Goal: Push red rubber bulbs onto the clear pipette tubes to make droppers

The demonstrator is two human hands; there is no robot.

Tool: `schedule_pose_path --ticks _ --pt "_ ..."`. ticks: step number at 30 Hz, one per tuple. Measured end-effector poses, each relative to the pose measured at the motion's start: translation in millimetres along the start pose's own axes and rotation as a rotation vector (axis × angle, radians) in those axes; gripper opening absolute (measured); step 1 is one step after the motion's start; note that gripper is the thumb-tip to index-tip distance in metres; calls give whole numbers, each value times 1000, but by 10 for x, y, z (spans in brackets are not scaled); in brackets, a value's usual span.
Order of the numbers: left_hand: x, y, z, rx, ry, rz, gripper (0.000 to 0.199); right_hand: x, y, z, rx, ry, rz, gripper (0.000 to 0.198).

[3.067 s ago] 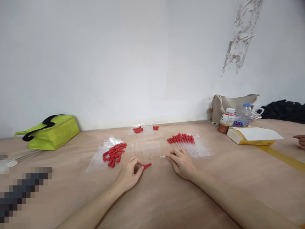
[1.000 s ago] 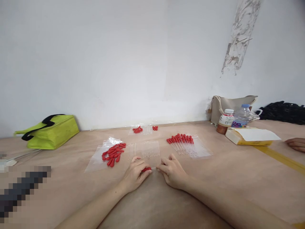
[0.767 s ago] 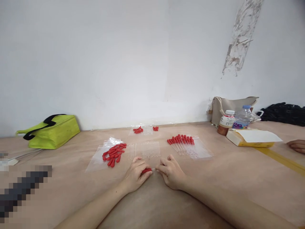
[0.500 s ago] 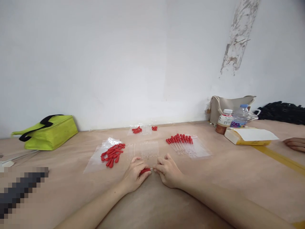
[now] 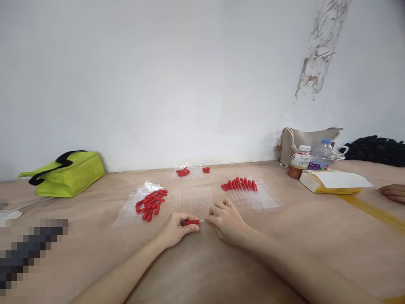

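Note:
My left hand (image 5: 174, 231) holds a red rubber dropper bulb (image 5: 191, 222) between thumb and fingers, low over the table. A thin clear glass tube (image 5: 202, 221) shows at the bulb's right end, and my right hand (image 5: 228, 223) pinches its other end. How deep the tube sits in the bulb is hidden. Left of my hands, loose red bulbs (image 5: 152, 202) lie in a heap on a clear plastic bag (image 5: 126, 211). Ahead are rows of bare glass tubes (image 5: 199, 198). To the right, droppers with red bulbs (image 5: 243, 188) lie fanned on another plastic bag (image 5: 268, 198).
A further clear bag with red bulbs (image 5: 182, 172) lies near the wall. At left stands a lime-green bag (image 5: 72, 175). At right are a brown-liquid bottle (image 5: 299, 162), a water bottle (image 5: 322, 154), a yellow box (image 5: 338, 188) and another person's hand (image 5: 392, 193).
My left hand's fingers have shifted, exposing more of the red bulb. My right hand's fingers have spread slightly, its pinch staying at the tube. The view has shifted a little.

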State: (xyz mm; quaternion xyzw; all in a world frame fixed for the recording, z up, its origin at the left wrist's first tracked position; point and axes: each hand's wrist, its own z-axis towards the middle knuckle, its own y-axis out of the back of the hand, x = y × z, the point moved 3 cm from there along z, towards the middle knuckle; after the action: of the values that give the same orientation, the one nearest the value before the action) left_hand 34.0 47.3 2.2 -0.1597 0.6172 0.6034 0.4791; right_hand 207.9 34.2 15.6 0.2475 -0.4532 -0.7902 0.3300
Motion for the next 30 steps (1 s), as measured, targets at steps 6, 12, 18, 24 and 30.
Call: schedule_pose_path --ticks 6,12,18,24,30 --pt "81 56 -20 -99 -7 6 50 -585 71 -60 -128 -524 29 23" --pt "93 21 -17 -20 -13 88 30 -1313 88 -347 -173 -1071 -1 26" --pt "48 22 -27 3 -1 113 27 -1402 6 -432 -79 -1131 -57 23" --pt "37 26 -32 4 -7 117 26 -1422 -45 -444 -89 -1116 -39 22" --pt "53 29 -28 3 -11 124 26 -1340 -36 -398 -144 -1046 -61 23"
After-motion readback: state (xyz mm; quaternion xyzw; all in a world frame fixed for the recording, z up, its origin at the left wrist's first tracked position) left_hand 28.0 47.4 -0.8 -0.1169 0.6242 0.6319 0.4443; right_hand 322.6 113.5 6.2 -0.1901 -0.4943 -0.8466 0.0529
